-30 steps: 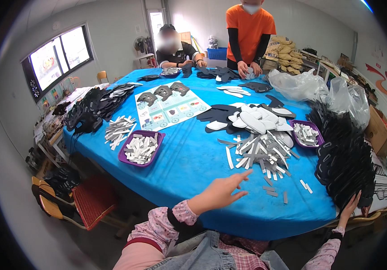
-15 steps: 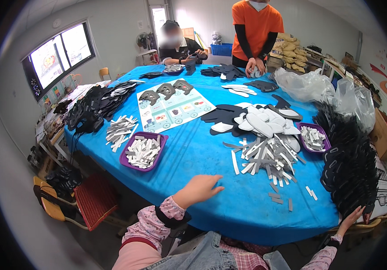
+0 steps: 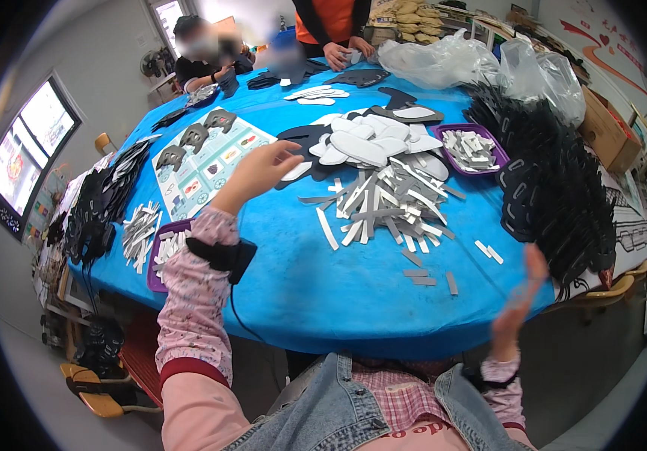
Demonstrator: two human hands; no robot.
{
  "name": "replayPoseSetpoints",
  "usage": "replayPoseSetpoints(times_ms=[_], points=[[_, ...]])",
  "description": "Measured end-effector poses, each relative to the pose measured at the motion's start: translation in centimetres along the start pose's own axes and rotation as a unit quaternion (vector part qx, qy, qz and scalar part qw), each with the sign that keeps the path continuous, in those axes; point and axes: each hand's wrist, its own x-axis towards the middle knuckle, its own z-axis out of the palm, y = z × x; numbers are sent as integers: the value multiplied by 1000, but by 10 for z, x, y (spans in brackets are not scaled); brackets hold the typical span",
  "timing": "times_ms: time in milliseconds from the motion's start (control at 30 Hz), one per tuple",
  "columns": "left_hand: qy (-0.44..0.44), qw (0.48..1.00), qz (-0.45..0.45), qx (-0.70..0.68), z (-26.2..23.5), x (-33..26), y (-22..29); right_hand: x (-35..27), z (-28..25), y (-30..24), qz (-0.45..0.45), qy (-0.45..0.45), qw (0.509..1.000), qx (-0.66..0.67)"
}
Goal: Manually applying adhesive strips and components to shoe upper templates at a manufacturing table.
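My left hand [image 3: 260, 174] hangs over the blue-covered table, fingers loosely stretched and nothing in them. Just beyond its fingertips lies a heap of white rounded pads [image 3: 365, 146] with dark flat pieces [image 3: 302, 140] underneath. Loose grey and white strips [image 3: 387, 207] spill toward me from that heap. My right hand [image 3: 519, 308] is raised at the table's near right edge, smeared by motion, its fingers pointing up and seemingly flat and without a load. Closest to it is a tall stack of black cut pieces [image 3: 556, 195]; a few small strips [image 3: 489, 251] lie beside it.
Purple trays of strips stand at the right [image 3: 498, 169] and left [image 3: 156, 274], the left one partly behind my arm. A printed sheet [image 3: 214, 154] holds grey shapes. Clear plastic bags [image 3: 451, 60] bulge at the back right. Two people work across the table.
My left hand has moved forward and left over the table. My right hand has come away from the black stack and risen. The view has swung to the right and down.
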Motion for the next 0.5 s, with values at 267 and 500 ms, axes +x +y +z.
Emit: replayPoseSetpoints(times_ms=[267, 500], points=[[51, 986, -65, 141, 31, 22, -97, -36, 56, -33, 83, -192, 977, 30], [108, 936, -247, 227, -31, -44, -222, -42, 53, -23, 119, -190, 974, 31]])
